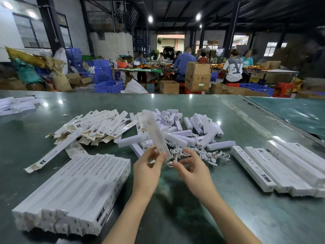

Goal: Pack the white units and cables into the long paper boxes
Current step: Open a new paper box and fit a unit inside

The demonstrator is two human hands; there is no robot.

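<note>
Two hands: left hand [147, 169] grip pinches a blurred long box [155, 134]; right hand [193, 170] grip apart.

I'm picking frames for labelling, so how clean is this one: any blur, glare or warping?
Head view: the white unit held up by the left hand is motion-smeared, and the right hand is slightly soft; ceiling lamps leave bright glare spots on the green table; wide-angle warping bends the table edges; the corners darken.
</note>
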